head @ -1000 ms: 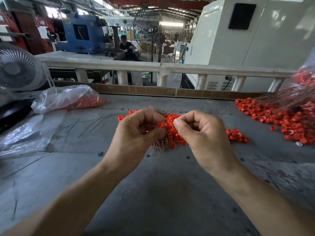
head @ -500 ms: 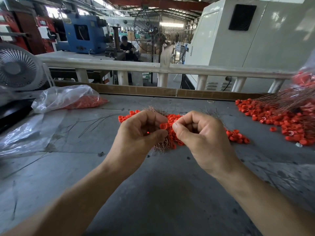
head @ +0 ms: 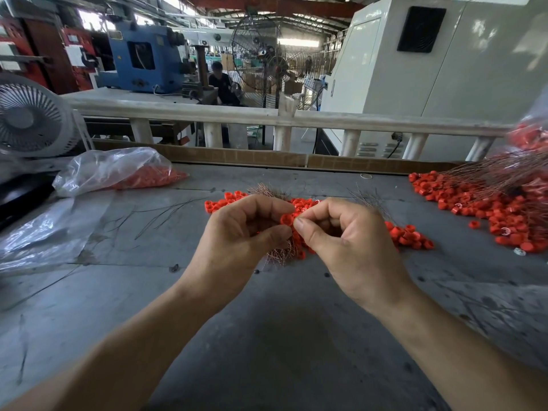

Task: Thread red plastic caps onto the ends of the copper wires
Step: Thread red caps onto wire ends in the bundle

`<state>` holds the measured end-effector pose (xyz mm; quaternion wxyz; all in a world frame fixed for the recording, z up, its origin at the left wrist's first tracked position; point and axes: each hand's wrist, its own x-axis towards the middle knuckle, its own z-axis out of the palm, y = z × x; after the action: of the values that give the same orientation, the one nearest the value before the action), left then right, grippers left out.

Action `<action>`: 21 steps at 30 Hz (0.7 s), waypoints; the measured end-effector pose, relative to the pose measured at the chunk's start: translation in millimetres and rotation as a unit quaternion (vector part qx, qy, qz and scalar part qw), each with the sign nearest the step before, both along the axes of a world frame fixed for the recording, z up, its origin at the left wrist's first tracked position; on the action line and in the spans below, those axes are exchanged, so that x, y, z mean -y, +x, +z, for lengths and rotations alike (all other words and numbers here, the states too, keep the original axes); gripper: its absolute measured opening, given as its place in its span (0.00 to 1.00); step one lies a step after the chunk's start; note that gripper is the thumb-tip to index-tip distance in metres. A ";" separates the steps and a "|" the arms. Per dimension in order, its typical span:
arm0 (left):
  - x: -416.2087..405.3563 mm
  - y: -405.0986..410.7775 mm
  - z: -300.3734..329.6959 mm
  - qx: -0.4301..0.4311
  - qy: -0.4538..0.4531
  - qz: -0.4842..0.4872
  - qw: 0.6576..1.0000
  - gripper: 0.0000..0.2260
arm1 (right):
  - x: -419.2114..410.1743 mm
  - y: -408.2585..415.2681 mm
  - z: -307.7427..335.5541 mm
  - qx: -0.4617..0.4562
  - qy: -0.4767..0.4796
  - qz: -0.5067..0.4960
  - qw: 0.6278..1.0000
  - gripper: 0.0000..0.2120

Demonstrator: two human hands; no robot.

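While your two hands meet at centre, L hand (head: 237, 232) grips a copper wire bundle (head: 278, 253) and pinches one red cap (head: 287, 219); R hand (head: 341, 235) pinches at it too. Loose caps: pile (head: 410, 234) at 3 o'clock, too many to count. One bag (head: 115, 170) at 10.

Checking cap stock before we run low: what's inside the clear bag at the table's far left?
The bag holds a low heap of red caps, seen through the plastic at its right end. The crumpled, glare-washed left half hides whatever else is inside, so I can't tell if any wires are in there.
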<state>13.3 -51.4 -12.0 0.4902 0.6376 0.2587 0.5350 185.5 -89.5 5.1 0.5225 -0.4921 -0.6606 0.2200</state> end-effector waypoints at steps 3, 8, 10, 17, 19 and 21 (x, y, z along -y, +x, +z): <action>0.2 1.3 0.1 0.004 -0.001 -0.001 1.000 0.12 | -0.2 1.5 -0.4 0.010 -0.001 -0.004 1.000 0.06; 1.8 0.6 2.2 0.002 -0.005 0.005 1.000 0.12 | -1.2 2.1 -1.4 0.021 -0.004 -0.003 1.000 0.05; 2.2 0.4 2.8 0.004 -0.014 0.005 1.000 0.12 | -1.2 2.5 -1.9 0.025 -0.004 -0.003 1.000 0.05; 2.0 -0.2 2.1 0.024 -0.056 -0.006 0.998 0.11 | -1.9 1.5 -2.6 0.022 0.000 -0.014 1.000 0.06; 2.2 -1.0 2.4 0.027 -0.067 -0.010 0.997 0.10 | -2.0 1.6 -2.4 0.022 -0.001 -0.014 1.000 0.06; 2.7 -1.8 2.6 0.026 -0.074 -0.010 0.997 0.11 | -1.7 1.9 -2.1 0.026 -0.001 -0.012 1.000 0.06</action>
<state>11.4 -54.0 -9.4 0.5478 0.5883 0.2783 0.5257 187.4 -87.9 3.0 0.5071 -0.5061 -0.6678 0.2018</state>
